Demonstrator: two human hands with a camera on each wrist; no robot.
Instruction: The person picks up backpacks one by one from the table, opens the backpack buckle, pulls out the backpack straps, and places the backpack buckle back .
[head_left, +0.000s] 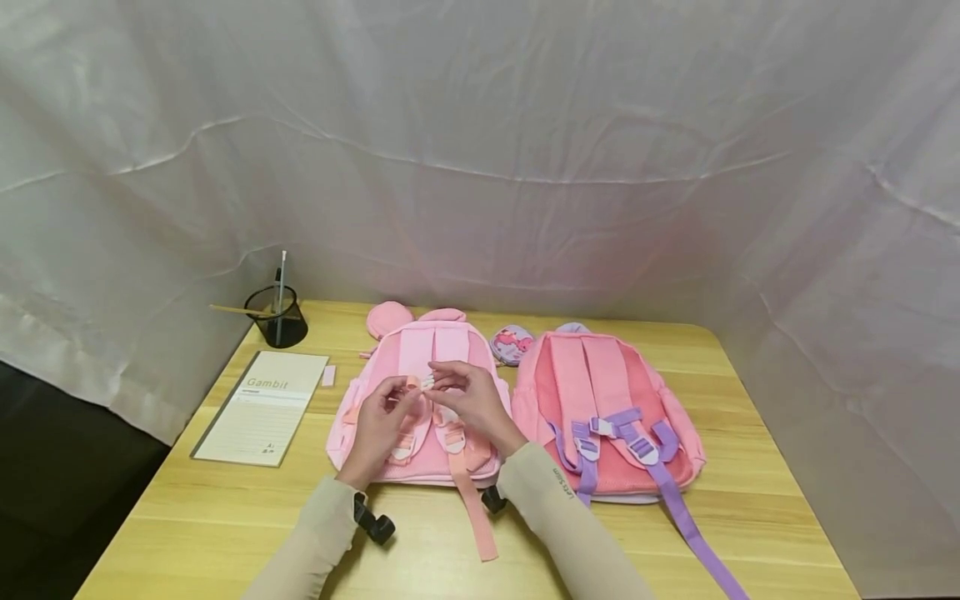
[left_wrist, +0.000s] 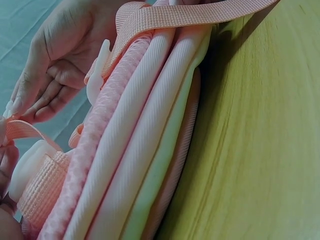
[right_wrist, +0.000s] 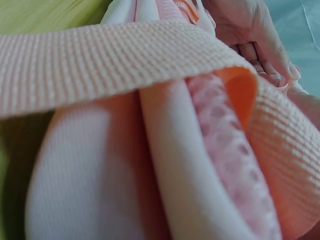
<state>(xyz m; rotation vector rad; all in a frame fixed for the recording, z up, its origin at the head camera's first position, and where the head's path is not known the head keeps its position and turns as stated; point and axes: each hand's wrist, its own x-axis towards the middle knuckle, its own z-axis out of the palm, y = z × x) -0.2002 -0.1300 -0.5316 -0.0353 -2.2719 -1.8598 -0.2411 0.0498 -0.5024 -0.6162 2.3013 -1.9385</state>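
A pink backpack (head_left: 417,346) lies with its shoulder straps facing up. Over it, my left hand (head_left: 379,425) pinches an orange webbing strap (head_left: 413,382) beside a small white buckle (head_left: 427,382). From the other side, the fingertips of my right hand (head_left: 480,404) pinch this buckle. The left wrist view shows the right hand (left_wrist: 65,55) with thumb and fingers meeting at the strap's end. Lower on the backpack, white strap adjusters carry orange webbing, and one long orange tail (head_left: 476,517) hangs over the front onto the table.
To the right lies a second, darker pink backpack (head_left: 551,375) with purple straps (head_left: 686,525) trailing over the table's front. At left are a notebook (head_left: 258,408), a small pink-and-white eraser (head_left: 328,376) and a black mesh pen cup (head_left: 291,329). Grey curtains (head_left: 480,167) surround the wooden table (head_left: 750,492).
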